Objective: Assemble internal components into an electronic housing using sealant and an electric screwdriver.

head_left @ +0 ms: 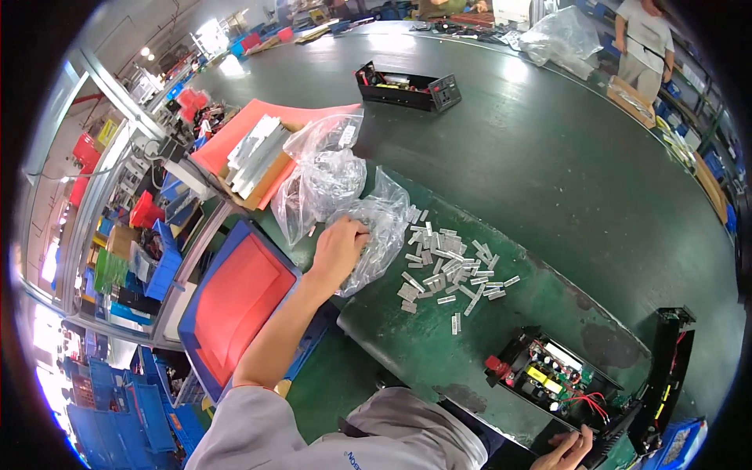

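Note:
My left hand [341, 247] is closed on a crumpled clear plastic bag [374, 249], its fingertips partly hidden in the folds. To the right of the bag lies a loose pile of small clear plastic strips [450, 266] on the green table. At the lower edge, my right hand [565, 450] rests with its fingers apart, beside the near end of an open black casing [513, 348]. Inside the casing show a green circuit board [576, 376], yellow parts and red wires. A long black panel [666, 380] stands tilted to the right of the casing.
Another clear bag [333, 176] with small parts lies beyond my left hand. Grey-white strips [254, 157] fill a carton on a pink sheet. Red sheets [239, 301] lie in a blue bin at left. A second open black device [407, 88] stands on the dark belt; a person [644, 47] stands far right.

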`<action>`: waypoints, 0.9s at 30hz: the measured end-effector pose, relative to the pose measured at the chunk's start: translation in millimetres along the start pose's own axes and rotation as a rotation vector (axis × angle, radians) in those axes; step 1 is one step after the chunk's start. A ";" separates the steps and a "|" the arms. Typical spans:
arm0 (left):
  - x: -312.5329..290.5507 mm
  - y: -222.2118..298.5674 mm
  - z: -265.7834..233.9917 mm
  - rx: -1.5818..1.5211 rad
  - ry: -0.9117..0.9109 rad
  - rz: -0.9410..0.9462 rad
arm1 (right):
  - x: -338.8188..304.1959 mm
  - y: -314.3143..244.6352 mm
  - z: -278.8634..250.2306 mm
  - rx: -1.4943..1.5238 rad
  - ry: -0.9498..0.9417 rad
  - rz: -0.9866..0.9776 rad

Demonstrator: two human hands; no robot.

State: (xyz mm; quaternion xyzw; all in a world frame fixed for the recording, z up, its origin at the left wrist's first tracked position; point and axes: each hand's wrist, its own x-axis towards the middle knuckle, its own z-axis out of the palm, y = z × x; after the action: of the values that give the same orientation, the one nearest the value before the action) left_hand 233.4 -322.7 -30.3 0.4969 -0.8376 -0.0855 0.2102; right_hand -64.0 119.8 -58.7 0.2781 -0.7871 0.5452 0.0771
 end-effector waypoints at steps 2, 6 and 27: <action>2.9 -2.4 -4.4 -0.016 -0.043 -0.006 | -0.4 -2.7 0.6 -0.010 -0.005 0.049; 5.7 -9.2 -12.3 0.001 -0.065 0.055 | 1.6 -10.7 0.6 -0.030 -0.024 0.097; 5.1 -23.8 -18.8 0.110 -0.239 0.368 | 24.8 -32.2 -14.0 -0.162 -0.049 0.126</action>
State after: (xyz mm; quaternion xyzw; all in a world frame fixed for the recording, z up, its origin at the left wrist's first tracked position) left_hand 258.4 -337.6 -20.5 0.3328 -0.9365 -0.0582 0.0940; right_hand -70.4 115.5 -16.4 0.2341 -0.8461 0.4767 0.0457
